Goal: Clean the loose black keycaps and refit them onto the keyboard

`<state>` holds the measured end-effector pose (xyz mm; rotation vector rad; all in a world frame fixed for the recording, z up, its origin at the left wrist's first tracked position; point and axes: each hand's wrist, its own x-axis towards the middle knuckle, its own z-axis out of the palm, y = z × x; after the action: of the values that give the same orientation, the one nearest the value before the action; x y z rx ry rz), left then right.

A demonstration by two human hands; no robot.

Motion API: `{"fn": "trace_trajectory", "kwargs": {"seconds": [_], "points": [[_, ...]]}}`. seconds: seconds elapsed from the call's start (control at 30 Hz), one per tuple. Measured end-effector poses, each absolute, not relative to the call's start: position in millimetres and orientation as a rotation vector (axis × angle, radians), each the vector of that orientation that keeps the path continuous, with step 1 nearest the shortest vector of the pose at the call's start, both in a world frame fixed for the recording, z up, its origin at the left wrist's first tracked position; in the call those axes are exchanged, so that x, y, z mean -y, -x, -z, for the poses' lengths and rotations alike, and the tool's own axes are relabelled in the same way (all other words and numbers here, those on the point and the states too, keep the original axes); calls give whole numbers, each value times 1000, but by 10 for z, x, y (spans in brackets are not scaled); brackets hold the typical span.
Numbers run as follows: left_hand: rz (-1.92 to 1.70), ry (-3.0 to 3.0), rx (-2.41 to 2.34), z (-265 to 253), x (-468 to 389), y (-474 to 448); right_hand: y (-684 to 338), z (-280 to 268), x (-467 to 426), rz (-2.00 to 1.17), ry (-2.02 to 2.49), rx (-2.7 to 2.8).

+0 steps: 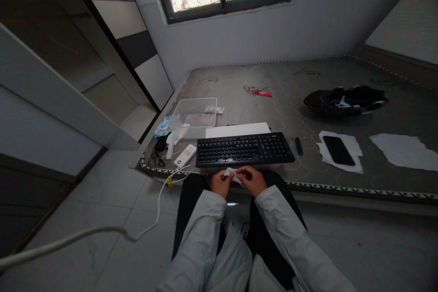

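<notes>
Both my hands meet just in front of a black keyboard (244, 148), above my knees. A small crumpled white tissue (228, 172) is pinched between them. My left hand (221, 185) has its fingers closed on the tissue's left part. My right hand (253, 181) grips the right part with thumb and fingertips. The keyboard lies at the near edge of the mat, with a white sheet (237, 130) behind it. To its left lies a white device with a cable (185, 155); to its right is a small black stick-shaped object (299, 146).
A clear plastic box (196, 114) stands at the left beside a blue-white packet (162, 127) and dark cables. A black phone (338, 150) rests on white paper, with another paper piece (404, 151) farther right. Behind are a dark cap (345, 100) and a red wrapper (262, 93).
</notes>
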<state>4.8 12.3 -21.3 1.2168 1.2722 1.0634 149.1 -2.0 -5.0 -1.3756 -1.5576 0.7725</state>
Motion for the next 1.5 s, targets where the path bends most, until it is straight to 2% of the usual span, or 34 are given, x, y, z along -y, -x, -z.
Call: {"fn": "trace_trajectory", "kwargs": {"seconds": [1.5], "points": [[-1063, -1300, -1381, 214, -120, -39, -1517, 121, -7, -845, 1453, 1534]]}}
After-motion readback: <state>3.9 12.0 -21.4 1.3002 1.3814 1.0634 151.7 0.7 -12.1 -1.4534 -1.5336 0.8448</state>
